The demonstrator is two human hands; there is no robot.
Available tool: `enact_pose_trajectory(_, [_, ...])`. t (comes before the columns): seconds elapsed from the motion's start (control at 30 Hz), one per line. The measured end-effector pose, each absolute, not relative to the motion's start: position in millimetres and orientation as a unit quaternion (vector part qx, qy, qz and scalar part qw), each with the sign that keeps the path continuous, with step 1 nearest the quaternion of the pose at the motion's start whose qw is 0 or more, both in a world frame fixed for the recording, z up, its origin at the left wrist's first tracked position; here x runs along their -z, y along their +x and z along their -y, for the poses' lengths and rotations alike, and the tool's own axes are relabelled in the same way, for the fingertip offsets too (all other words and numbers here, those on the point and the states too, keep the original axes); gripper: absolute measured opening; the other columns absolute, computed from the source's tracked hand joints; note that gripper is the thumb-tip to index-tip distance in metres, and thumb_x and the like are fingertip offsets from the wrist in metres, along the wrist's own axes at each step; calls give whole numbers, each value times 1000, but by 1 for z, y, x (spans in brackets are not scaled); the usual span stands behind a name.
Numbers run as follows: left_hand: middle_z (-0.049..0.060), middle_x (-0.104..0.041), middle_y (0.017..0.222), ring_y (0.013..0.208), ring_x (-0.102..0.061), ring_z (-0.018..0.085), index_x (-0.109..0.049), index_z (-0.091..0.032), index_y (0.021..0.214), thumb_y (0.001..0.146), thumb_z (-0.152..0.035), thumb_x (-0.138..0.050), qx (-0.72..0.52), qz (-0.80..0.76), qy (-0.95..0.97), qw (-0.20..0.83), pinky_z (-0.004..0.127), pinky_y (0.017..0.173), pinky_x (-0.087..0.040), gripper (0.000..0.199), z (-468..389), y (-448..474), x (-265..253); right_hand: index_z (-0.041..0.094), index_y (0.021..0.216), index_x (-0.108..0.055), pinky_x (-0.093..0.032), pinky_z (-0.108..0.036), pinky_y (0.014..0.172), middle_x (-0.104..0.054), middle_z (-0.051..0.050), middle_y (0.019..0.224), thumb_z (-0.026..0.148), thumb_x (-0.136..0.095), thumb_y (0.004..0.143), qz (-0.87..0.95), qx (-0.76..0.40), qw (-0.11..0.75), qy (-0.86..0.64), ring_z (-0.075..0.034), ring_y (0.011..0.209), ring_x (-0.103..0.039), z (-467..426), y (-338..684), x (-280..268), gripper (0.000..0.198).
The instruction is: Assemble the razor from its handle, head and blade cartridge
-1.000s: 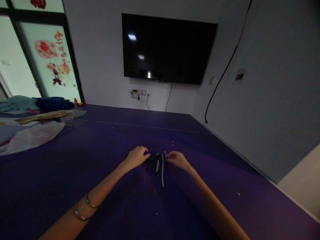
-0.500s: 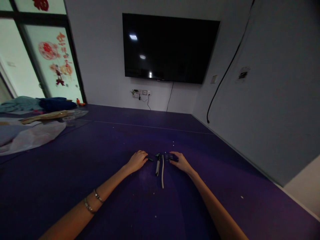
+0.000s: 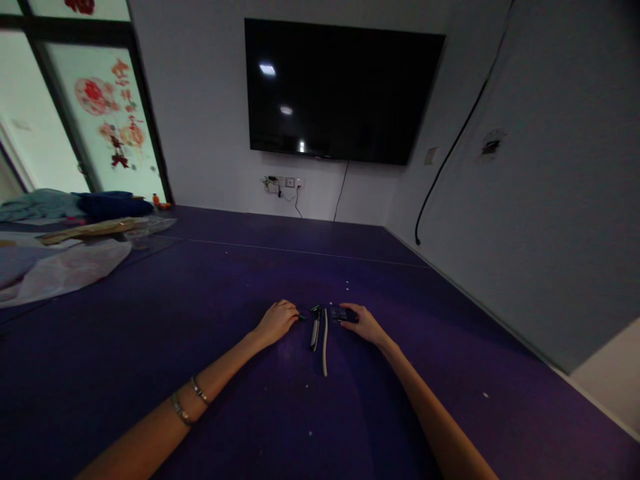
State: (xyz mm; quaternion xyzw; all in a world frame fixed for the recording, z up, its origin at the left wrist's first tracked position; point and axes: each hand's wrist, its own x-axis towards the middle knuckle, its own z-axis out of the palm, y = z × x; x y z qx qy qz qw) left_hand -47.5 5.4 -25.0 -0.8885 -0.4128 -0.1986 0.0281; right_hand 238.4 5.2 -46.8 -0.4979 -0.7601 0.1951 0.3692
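Observation:
My left hand (image 3: 278, 321) rests on the purple surface, its fingers closed on a small dark green piece (image 3: 302, 317), mostly hidden by the fingertips. Opposite it, my right hand (image 3: 364, 324) has thumb and fingers around the right end of a small clear plastic case (image 3: 338, 312) with something dark in it. Between the hands lies a grey and black razor (image 3: 315, 335), its greenish head pointing away from me. Just right of the razor, a thin off-white strip or tube (image 3: 325, 347) lies lengthwise, touched by neither hand.
A purple surface (image 3: 225, 413) stretches to the walls. At the left lie plastic sheeting (image 3: 75, 270) and folded cloths (image 3: 113, 205). A black cable (image 3: 443, 163) hangs down the right wall; a television (image 3: 345, 93) is mounted ahead. Small white bits are scattered about.
The view has tilted very slightly. Both hands stay almost in place, with the left fingertips a touch nearer the razor. The razor, strip and case lie as before.

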Motion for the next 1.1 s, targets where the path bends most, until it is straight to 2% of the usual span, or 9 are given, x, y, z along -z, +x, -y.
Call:
enact_pose_trajectory(0.1, [5,-64,95,96,-53,18,-66,-18,91,86,-21,-48,198,406,-891,40,32,86,-40,19,-5,-48,25,22,108,-60,-47,-34,76,-63,-7,108,27,-67,62,739,-212,389,-507,-22,96,-57,-5,239,46,47])
enact_pose_trajectory(0.27, [5,-65,91,95,-54,18,-66,-17,87,88,-20,-41,197,409,-890,43,31,85,-41,25,-5,-49,25,18,98,-64,-48,-33,77,-65,-8,101,29,-64,64,666,-252,464,-526,-22,94,-59,-5,246,44,36])
enact_pose_trajectory(0.43, [6,-65,91,94,-55,18,-65,-18,88,89,-22,-37,213,435,-875,5,31,85,-42,29,-4,-51,18,15,91,-66,-48,-34,78,-67,-10,94,28,-58,67,646,-229,505,-525,-22,87,-61,-4,250,31,28])
enact_pose_trajectory(0.63, [5,-64,89,84,-59,16,-63,-19,91,90,-26,-34,240,463,-852,-57,28,78,-43,30,4,-47,-8,17,90,-67,-49,-31,73,-68,-8,92,25,-54,72,703,-221,468,-488,-20,85,-62,10,223,1,24])
enact_pose_trajectory(0.83, [5,-64,86,82,-59,17,-63,-19,89,88,-26,-37,229,422,-874,-74,27,74,-42,27,20,-35,-27,20,95,-67,-47,-27,69,-67,-5,89,26,-56,76,786,-220,406,-412,-16,82,-61,35,185,-28,22])
enact_pose_trajectory(1.1, [5,-66,87,82,-60,17,-63,-18,90,86,-20,-39,216,417,-877,-99,27,72,-43,25,29,-29,-23,21,85,-69,-46,-27,68,-69,-4,83,25,-58,75,803,-228,379,-400,-16,78,-62,43,168,-28,16])
